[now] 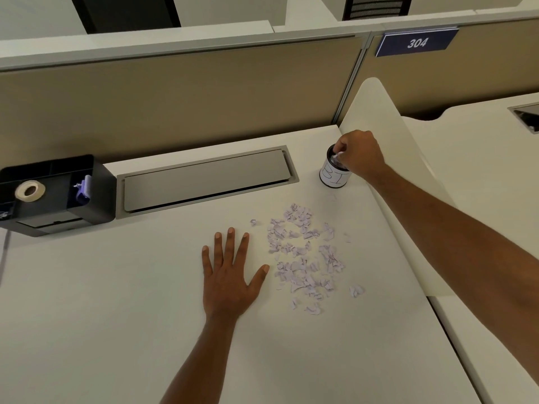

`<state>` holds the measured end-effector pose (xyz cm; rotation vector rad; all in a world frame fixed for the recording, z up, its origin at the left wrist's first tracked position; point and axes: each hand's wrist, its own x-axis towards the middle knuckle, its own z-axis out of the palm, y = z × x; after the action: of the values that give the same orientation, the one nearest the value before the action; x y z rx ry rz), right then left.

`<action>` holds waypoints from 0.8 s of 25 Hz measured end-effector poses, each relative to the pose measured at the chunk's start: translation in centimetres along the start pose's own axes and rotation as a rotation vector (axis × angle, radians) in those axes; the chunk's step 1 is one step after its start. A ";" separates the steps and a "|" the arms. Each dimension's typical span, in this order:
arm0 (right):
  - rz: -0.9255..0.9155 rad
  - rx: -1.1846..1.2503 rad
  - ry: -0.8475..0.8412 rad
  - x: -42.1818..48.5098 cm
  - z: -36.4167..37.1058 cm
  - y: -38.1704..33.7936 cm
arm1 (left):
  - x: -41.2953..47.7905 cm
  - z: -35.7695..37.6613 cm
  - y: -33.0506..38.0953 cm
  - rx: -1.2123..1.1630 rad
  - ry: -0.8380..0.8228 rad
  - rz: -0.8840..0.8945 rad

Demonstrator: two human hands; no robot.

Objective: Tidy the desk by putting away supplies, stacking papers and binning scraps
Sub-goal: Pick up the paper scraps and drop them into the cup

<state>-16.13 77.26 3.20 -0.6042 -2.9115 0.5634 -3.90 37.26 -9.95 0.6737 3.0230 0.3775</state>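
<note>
White office desk [116, 330] in a cubicle, backed by a beige partition [175, 97] with a blue sign [417, 42] reading 304. A person's left hand [227, 284] lies flat on the desktop, fingers straight and spread, holding nothing, just left of a loose heap of torn lilac paper scraps [306, 258] at mid-desk. The right hand [360, 154] reaches to the far right corner, its curled fingertips pinching a crumpled scrap [338, 156] at the mouth of a small upright bin [332, 177] whose white label shows the hand-drawn letters "BI". At far left, a black desk organizer [96, 182] holds a tape roll [30, 191] and a binder clip [83, 189], beside a grey cable hatch [204, 179].
</note>
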 end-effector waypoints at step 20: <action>-0.075 -0.113 -0.157 -11.6 6.3 3.0 | -0.1 0.0 0.0 0.025 -0.030 -0.008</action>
<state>-5.60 73.00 -4.15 -0.4810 -3.1159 0.4600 -3.83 37.27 -9.91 0.6627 3.0060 0.3266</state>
